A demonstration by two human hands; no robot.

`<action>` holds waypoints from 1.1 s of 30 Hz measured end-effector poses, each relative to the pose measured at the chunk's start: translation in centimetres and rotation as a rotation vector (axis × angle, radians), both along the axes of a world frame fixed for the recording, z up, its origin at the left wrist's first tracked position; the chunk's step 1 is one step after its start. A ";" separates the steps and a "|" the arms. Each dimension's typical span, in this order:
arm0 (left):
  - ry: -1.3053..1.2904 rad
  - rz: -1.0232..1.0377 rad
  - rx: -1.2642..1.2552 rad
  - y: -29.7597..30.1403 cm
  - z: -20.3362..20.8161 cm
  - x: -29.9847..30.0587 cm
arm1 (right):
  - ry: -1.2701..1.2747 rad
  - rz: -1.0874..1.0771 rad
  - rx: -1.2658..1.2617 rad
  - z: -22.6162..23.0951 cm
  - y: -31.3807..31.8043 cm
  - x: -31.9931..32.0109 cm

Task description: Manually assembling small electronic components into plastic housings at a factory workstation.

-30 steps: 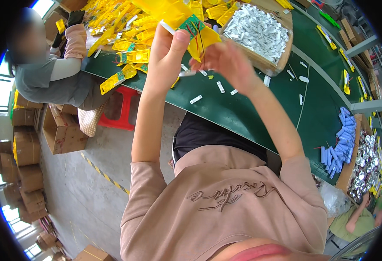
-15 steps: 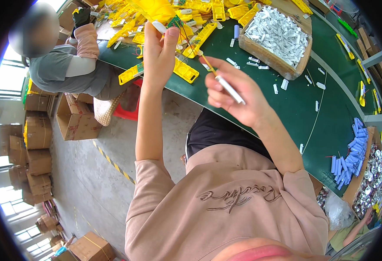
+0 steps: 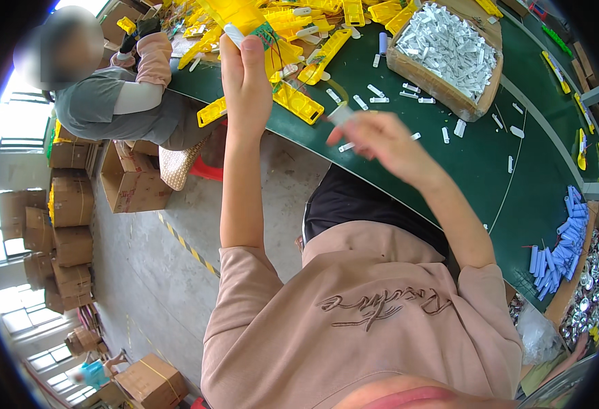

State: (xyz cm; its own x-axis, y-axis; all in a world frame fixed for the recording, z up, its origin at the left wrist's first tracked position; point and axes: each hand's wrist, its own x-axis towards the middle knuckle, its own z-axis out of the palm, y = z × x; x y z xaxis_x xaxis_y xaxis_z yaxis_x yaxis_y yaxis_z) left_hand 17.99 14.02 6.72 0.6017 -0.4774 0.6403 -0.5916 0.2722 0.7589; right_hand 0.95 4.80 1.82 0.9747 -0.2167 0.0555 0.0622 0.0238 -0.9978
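My left hand (image 3: 247,85) is raised over the table edge, closed on a yellow plastic housing (image 3: 235,12). A white strip (image 3: 234,35) shows by its thumb, and a small green circuit board (image 3: 267,35) with thin wires sits beside the housing. Lower and to the right, my right hand (image 3: 389,140) is smeared by motion. Its fingers are closed round a white-handled thin tool (image 3: 341,114), whose far end is blurred. Below the left hand's wires lies another yellow housing (image 3: 298,103) on the green table.
A carton (image 3: 443,95) full of small white plastic parts stands on the green table (image 3: 463,184), with several loose ones nearby. Yellow housings (image 3: 299,34) pile up at the back. Blue cylinders (image 3: 559,245) lie at the right. A co-worker (image 3: 119,102) sits at the left.
My right hand has turned, and the tool's white handle now points up-left rather than down-right. The left hand still holds the yellow housing. The whole view has shifted slightly.
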 end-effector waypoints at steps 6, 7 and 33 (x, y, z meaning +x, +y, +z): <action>-0.005 -0.076 0.102 -0.8 -0.6 0.2 | -0.037 0.357 0.541 0.8 4.9 0.5; -0.008 -0.075 0.108 -0.5 -0.7 0.6 | -0.081 0.304 0.481 1.9 4.9 0.3; -0.071 -0.397 0.553 -1.0 -6.2 -11.8 | -0.093 -0.690 0.156 0.4 -6.5 -5.1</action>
